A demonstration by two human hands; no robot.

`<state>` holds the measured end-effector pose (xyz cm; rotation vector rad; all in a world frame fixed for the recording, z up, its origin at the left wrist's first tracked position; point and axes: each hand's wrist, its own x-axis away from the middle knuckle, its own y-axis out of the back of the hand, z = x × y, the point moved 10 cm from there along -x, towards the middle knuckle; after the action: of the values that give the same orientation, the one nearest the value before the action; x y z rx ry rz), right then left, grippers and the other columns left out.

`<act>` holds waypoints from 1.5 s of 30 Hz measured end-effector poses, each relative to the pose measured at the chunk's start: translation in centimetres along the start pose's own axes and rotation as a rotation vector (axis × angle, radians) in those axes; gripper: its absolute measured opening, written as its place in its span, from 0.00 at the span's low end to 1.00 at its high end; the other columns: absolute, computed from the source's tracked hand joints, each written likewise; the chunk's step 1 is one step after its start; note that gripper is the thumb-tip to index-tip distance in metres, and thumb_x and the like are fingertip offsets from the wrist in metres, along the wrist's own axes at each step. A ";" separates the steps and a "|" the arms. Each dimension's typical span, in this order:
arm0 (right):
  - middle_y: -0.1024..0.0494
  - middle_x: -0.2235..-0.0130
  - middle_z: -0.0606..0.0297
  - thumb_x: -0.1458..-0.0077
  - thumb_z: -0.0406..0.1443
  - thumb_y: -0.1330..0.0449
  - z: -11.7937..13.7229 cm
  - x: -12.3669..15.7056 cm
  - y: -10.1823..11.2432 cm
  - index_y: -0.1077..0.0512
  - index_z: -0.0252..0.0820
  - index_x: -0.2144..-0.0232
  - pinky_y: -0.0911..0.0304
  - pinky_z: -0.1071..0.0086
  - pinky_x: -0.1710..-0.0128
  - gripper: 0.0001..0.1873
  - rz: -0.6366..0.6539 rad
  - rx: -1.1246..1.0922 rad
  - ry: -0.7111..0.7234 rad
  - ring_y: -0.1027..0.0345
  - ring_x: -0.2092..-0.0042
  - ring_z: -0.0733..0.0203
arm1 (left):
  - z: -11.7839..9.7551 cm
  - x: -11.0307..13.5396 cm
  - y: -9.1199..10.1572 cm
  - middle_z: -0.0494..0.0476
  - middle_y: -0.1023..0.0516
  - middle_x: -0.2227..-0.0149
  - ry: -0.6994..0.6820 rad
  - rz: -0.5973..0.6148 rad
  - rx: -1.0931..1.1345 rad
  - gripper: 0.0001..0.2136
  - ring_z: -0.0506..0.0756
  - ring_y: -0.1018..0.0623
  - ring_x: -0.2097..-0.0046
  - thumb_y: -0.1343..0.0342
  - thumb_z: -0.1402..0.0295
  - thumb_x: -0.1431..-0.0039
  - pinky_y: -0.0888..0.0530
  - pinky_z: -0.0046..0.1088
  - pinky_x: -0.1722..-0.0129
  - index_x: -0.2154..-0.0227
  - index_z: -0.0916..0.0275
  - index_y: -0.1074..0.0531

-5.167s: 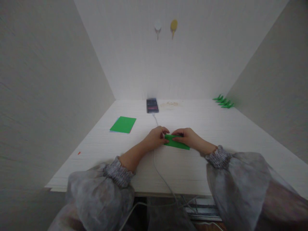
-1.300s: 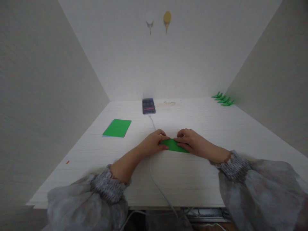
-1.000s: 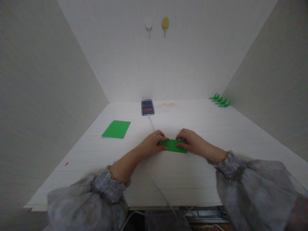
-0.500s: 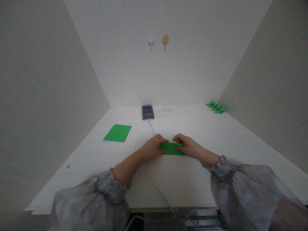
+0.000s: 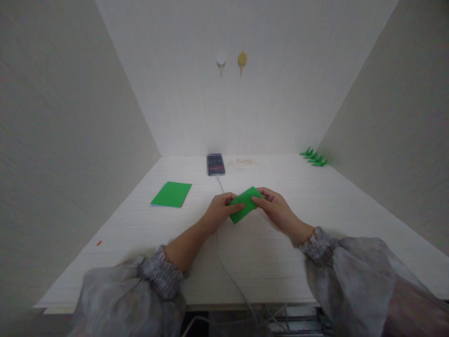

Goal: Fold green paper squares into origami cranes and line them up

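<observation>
A folded sheet of green paper (image 5: 240,214) is held tilted between my two hands, over the middle of the table. My left hand (image 5: 221,208) pinches its left end, the thumb lying across the front face. With thumb in front and fingers behind, my right hand (image 5: 275,204) grips the upper right end. The fingers behind the paper are partly hidden. To the left lies a stack of square paper (image 5: 171,194) with a green sheet on top and thin blue and red edges showing.
Several small folded green paper pieces (image 5: 315,157) stand in a row at the back right. A blurred-out dark device (image 5: 215,164) sits near the back wall, its white cable (image 5: 228,274) running beneath my hands to the front edge. An orange scrap (image 5: 99,243) lies at left.
The green paper has gone from lying level on the table to a raised, slanted position, its right end higher. Both hands moved up slightly with it, and more of its face shows.
</observation>
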<state>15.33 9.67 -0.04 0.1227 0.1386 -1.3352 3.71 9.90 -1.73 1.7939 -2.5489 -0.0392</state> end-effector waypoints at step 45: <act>0.31 0.84 0.70 0.57 0.38 0.40 -1.7 1.6 -2.8 0.30 0.36 0.83 0.45 0.76 0.83 0.10 0.210 -0.148 -0.184 0.40 0.83 0.72 | -1.0 0.6 -0.9 0.48 0.32 0.81 0.020 -0.089 0.189 0.12 0.46 0.33 0.79 0.41 0.62 0.60 0.36 0.23 0.79 0.79 0.66 0.34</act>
<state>12.92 7.78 -2.02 -0.1087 0.0661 -1.1164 4.38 8.98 -0.76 1.9588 -2.5340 0.2243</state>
